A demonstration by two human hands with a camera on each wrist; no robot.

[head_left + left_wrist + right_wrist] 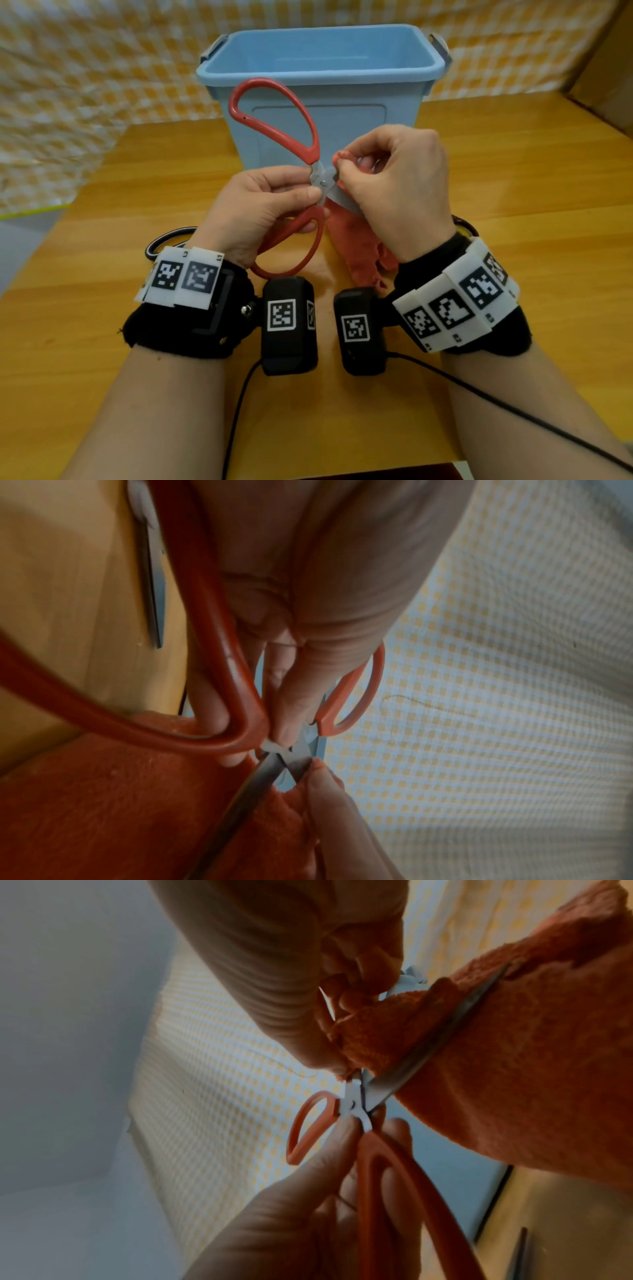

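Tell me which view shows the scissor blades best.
Right wrist view: one blade lies nearly full length across the red cloth. The left wrist view shows both dark and blurred; in the head view the right hand hides most.

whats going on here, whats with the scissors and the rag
A person holds a pair of red-handled scissors, blades open, above a wooden table. The left hand pinches them near the pivot. The right hand pinches an orange-red cloth against the blades close to the pivot, and the rest of the cloth hangs down. It looks more like wiping than cutting. A blue bin stands behind, and a second pair of scissors lies on the table.
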